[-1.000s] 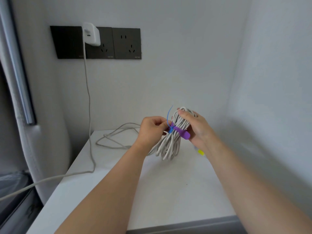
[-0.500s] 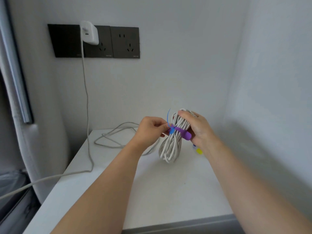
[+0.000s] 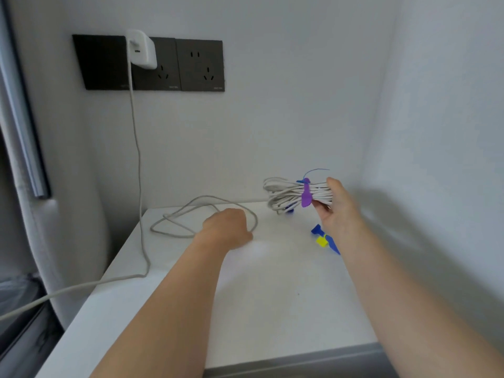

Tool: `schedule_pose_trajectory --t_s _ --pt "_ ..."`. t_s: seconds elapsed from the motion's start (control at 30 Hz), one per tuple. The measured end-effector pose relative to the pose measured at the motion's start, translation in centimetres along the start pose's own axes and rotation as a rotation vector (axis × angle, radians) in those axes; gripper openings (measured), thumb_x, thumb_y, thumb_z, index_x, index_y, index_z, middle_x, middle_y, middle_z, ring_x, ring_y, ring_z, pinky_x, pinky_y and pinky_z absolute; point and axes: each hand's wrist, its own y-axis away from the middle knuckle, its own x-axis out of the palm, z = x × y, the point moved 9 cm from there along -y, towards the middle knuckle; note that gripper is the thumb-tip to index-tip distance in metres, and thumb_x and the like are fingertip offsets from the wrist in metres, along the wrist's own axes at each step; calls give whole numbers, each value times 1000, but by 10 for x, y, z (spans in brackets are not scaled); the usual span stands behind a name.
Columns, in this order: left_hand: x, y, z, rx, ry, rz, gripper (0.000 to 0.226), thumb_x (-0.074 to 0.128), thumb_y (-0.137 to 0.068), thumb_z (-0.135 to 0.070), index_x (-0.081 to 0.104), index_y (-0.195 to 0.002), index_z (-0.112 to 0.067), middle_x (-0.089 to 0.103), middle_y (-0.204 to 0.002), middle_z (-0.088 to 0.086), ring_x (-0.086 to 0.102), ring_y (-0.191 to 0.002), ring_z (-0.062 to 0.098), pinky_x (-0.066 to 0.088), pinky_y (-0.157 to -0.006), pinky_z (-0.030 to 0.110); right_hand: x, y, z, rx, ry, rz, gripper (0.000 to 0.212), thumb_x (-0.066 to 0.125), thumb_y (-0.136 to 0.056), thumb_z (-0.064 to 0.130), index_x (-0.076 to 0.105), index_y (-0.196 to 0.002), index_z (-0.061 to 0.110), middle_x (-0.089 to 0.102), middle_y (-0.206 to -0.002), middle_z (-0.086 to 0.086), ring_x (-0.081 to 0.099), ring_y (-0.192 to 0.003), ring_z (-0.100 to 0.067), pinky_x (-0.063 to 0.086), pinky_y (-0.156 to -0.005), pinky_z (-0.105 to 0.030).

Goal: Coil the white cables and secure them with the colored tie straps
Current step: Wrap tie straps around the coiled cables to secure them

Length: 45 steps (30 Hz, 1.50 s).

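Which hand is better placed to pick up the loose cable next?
Left. The left hand is right at the loop of the loose cable on the table; the right hand grips the tied bundle.

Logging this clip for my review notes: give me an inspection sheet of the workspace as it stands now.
Surface: white tabletop, set in a wall corner.
Job's things: coiled cable bundle bound by purple strap and blue tie; loose cable loop lying uncoiled on the tabletop.
Clutter: spare blue and yellow straps on the tabletop.
Grippers: right hand holds the bundle's end; left hand at the loose loop, grip unclear.
Cables: charger cable hangs from white charger, runs off the left edge.
Surroundings: dark socket panel, white walls.
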Motion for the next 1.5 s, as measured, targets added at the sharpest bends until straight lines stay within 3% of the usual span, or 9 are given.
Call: schedule_pose_trajectory --t_s 0.13,0.53,0.67,0.8,0.9,1.03,1.23,1.43,1.5 --pt "-10 5 6 -66 -70 -64 26 45 -87 -4 56 -110 -6 57 -119 11 54 -112 28 44 -83 31 9 -1 -8 25 4 39 12 64 -84 12 56 -81 5 62 -83 -12 65 -69 -20 56 -49 -27" --pt "-11 4 20 -180 97 -47 24 45 -84 -5 59 -104 -6 62 -113 11 58 -107 27 48 -81 31 48 -9 -47 231 151 115 15 51 -94 15 49 -84 5 55 -86 -15 58 -76 -23 59 -61 -34" --pt "-11 4 19 -165 90 -62 29 44 -85 -6 57 -111 -5 58 -119 11 55 -112 28 47 -86 32 51 -8 -71 330 243 103 16 46 -97 15 48 -86 3 52 -82 -16 52 -97 -33 54 -46 -36" --pt "-9 4 17 -160 105 -57 26 43 -85 -4 58 -106 -4 59 -116 12 56 -109 28 46 -81 30 42 -13 -62 289 225 58 22 43 -98 16 45 -79 5 51 -81 -15 54 -73 -25 53 -43 -31" --pt "-8 4 17 -167 114 -52 26 42 -85 -4 58 -105 -5 60 -114 12 57 -107 28 45 -78 29 30 -20 -44 210 229 7 22 42 -98 15 43 -78 6 51 -85 -13 51 -66 -21 54 -69 -34" --pt "-7 3 18 -183 127 -49 27 42 -85 -4 59 -106 -4 61 -115 12 58 -107 27 48 -83 31 20 -28 -28 151 211 -21 12 41 -98 16 49 -96 6 53 -99 -14 53 -68 -21 53 -42 -29" --pt "-8 1 21 -198 147 -69 25 45 -85 -6 58 -106 -6 61 -116 10 57 -109 27 46 -81 29 42 -20 -50 222 268 69 19 46 -97 15 46 -81 6 54 -83 -13 54 -69 -21 53 -73 -38" --pt "-11 0 26 -226 245 -131 29 47 -89 -9 48 -117 -6 57 -122 12 53 -116 29 44 -84 31 56 -22 -69 259 399 167 12 53 -93 20 54 -99 9 58 -87 -11 58 -70 -21 51 -58 -33" --pt "-11 -2 24 -214 260 -122 27 47 -88 -7 50 -115 -5 59 -120 13 54 -113 30 45 -82 31 57 -20 -66 242 535 215 7 53 -92 19 55 -89 13 55 -79 -5 53 -65 -18 42 -55 -27"
